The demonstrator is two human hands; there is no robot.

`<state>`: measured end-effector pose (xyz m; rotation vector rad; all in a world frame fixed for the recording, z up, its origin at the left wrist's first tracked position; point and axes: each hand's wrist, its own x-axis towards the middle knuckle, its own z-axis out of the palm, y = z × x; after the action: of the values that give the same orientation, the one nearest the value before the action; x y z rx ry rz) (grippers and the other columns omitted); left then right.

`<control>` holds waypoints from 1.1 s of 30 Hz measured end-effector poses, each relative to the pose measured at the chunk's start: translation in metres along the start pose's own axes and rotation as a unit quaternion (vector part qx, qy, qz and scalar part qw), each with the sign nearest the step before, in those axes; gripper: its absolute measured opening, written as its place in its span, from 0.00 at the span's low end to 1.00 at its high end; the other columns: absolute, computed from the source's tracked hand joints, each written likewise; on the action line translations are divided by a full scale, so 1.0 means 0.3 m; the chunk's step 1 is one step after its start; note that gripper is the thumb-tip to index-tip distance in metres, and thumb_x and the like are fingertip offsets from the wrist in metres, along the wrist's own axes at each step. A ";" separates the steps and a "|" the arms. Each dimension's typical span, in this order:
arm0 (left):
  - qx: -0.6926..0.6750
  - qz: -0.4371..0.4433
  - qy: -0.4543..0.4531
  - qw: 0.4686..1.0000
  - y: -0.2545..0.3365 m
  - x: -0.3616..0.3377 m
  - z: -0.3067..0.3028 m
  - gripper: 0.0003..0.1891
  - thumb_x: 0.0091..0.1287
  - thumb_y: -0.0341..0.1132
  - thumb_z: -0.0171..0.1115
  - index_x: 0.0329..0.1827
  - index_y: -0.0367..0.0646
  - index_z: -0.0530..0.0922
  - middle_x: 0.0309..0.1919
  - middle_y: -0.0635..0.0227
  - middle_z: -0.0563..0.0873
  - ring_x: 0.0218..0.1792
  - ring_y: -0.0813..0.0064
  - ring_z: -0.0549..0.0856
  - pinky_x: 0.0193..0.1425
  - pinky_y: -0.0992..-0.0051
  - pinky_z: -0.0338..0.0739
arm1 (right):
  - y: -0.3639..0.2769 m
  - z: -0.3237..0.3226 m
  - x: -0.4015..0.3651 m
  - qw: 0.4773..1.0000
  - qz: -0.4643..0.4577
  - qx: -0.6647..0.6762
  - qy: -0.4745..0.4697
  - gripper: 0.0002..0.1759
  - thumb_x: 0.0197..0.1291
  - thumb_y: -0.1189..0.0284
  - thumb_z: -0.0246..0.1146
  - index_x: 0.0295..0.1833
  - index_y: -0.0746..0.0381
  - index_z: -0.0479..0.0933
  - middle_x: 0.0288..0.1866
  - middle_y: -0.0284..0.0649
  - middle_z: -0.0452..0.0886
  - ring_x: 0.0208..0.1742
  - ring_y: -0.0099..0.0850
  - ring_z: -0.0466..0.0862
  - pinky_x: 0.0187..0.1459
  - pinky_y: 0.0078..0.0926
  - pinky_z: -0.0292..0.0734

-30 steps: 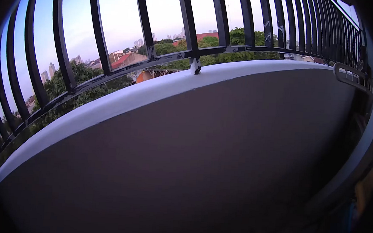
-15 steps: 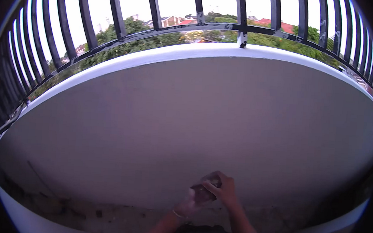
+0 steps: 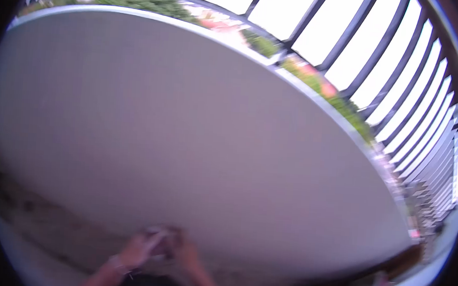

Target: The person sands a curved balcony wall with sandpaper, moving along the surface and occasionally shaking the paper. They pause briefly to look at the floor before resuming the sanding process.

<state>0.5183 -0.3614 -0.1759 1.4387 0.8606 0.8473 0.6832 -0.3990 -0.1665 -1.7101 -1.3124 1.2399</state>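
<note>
Hands numbering two, left hand (image 3: 136, 248) and right hand (image 3: 184, 251), and one small blurred object (image 3: 162, 246) show low before one grey wall (image 3: 188, 125), with one barred railing (image 3: 351, 31) above it and mottled floor (image 3: 51, 216) at its foot, both reaching forward, fingers curled around the object between them.

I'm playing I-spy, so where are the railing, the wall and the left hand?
Railing (image 3: 352, 32): head view, a dark bar.
Wall (image 3: 188, 130): head view, its broad face.
Left hand (image 3: 137, 249): head view, its blurred middle.
</note>
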 end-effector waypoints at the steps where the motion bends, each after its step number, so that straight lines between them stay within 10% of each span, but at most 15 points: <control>1: -0.019 0.058 -0.005 0.998 -0.011 0.016 0.021 0.14 0.74 0.37 0.54 0.47 0.34 0.82 0.42 0.59 0.87 0.45 0.69 0.87 0.54 0.71 0.82 | 0.089 -0.002 0.008 0.999 0.008 0.036 -0.009 0.30 0.74 0.51 0.53 0.72 0.59 0.63 0.50 0.53 0.85 0.50 0.42 0.88 0.50 0.43 0.83; 4: -0.316 -0.069 0.031 0.946 0.145 -0.001 0.084 0.13 0.76 0.37 0.54 0.50 0.35 0.80 0.43 0.61 0.87 0.45 0.69 0.87 0.54 0.71 0.82 | 0.290 -0.185 0.006 0.977 0.009 -0.213 0.006 0.30 0.75 0.51 0.50 0.71 0.60 0.65 0.58 0.58 0.81 0.60 0.55 0.80 0.62 0.46 0.74; 10: -0.323 -0.097 0.203 0.919 0.006 -0.002 0.109 0.19 0.78 0.40 0.53 0.60 0.33 0.75 0.53 0.64 0.84 0.54 0.76 0.82 0.60 0.71 0.77 | 0.371 -0.211 -0.044 0.972 -0.041 -0.230 0.037 0.20 0.75 0.59 0.52 0.62 0.59 0.75 0.53 0.52 0.83 0.56 0.51 0.82 0.58 0.42 0.75; 16: -0.117 0.170 0.565 0.799 0.100 0.163 -0.062 0.23 0.79 0.41 0.52 0.66 0.29 0.72 0.62 0.58 0.79 0.58 0.69 0.79 0.66 0.69 0.72 | 0.152 -0.247 -0.001 0.976 -0.106 -0.057 0.180 0.13 0.74 0.66 0.54 0.52 0.59 0.81 0.39 0.39 0.86 0.38 0.33 0.86 0.44 0.32 0.78; 18: 0.159 0.207 0.558 0.787 0.060 0.239 -0.205 0.24 0.80 0.33 0.45 0.73 0.25 0.63 0.71 0.51 0.72 0.71 0.60 0.71 0.76 0.68 0.60 | 0.063 -0.272 0.016 0.954 -0.183 -0.077 0.224 0.11 0.72 0.68 0.55 0.46 0.59 0.82 0.38 0.39 0.85 0.39 0.33 0.85 0.40 0.31 0.77; 23: 0.176 0.415 0.442 0.775 0.338 0.370 -0.268 0.27 0.76 0.26 0.44 0.77 0.27 0.56 0.73 0.45 0.68 0.75 0.52 0.66 0.79 0.63 0.57 | -0.182 -0.325 0.035 0.868 -0.334 -0.105 0.352 0.07 0.68 0.71 0.60 0.39 0.60 0.81 0.37 0.40 0.83 0.43 0.39 0.81 0.41 0.37 0.78; 27: 0.250 0.556 0.321 0.725 0.380 0.477 -0.271 0.27 0.71 0.21 0.43 0.75 0.28 0.61 0.71 0.43 0.71 0.71 0.50 0.72 0.77 0.56 0.62 | -0.082 -0.390 0.203 0.772 -0.282 -0.241 0.517 0.13 0.68 0.66 0.61 0.54 0.59 0.79 0.61 0.48 0.76 0.70 0.48 0.69 0.67 0.49 0.65; 28: 0.294 0.563 0.313 0.706 0.363 0.516 -0.283 0.27 0.72 0.23 0.42 0.76 0.28 0.60 0.71 0.44 0.70 0.72 0.49 0.72 0.78 0.53 0.58 | -0.101 -0.428 0.231 0.760 -0.287 -0.275 0.515 0.22 0.70 0.66 0.59 0.67 0.57 0.73 0.71 0.50 0.67 0.77 0.51 0.58 0.76 0.53 0.48; 31: 0.548 0.391 0.334 0.660 0.148 0.760 -0.378 0.30 0.74 0.35 0.47 0.77 0.31 0.59 0.74 0.45 0.66 0.78 0.47 0.58 0.81 0.48 0.48 | -0.046 -0.485 0.442 0.720 -0.315 -0.217 0.579 0.35 0.76 0.59 0.50 0.81 0.56 0.49 0.84 0.49 0.48 0.83 0.49 0.46 0.78 0.49 0.41; 33: 0.530 0.445 0.379 0.614 0.193 0.747 -0.353 0.32 0.69 0.40 0.55 0.74 0.33 0.63 0.73 0.42 0.66 0.75 0.37 0.60 0.77 0.43 0.52 | -0.122 -0.519 0.478 0.588 -0.372 -0.337 0.634 0.33 0.78 0.57 0.45 0.82 0.54 0.48 0.84 0.50 0.48 0.82 0.51 0.50 0.77 0.48 0.43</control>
<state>0.5294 -0.1156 -0.1112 2.7496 1.4101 2.0030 0.8241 -0.2433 -0.1219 -1.4868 -1.2087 -1.0404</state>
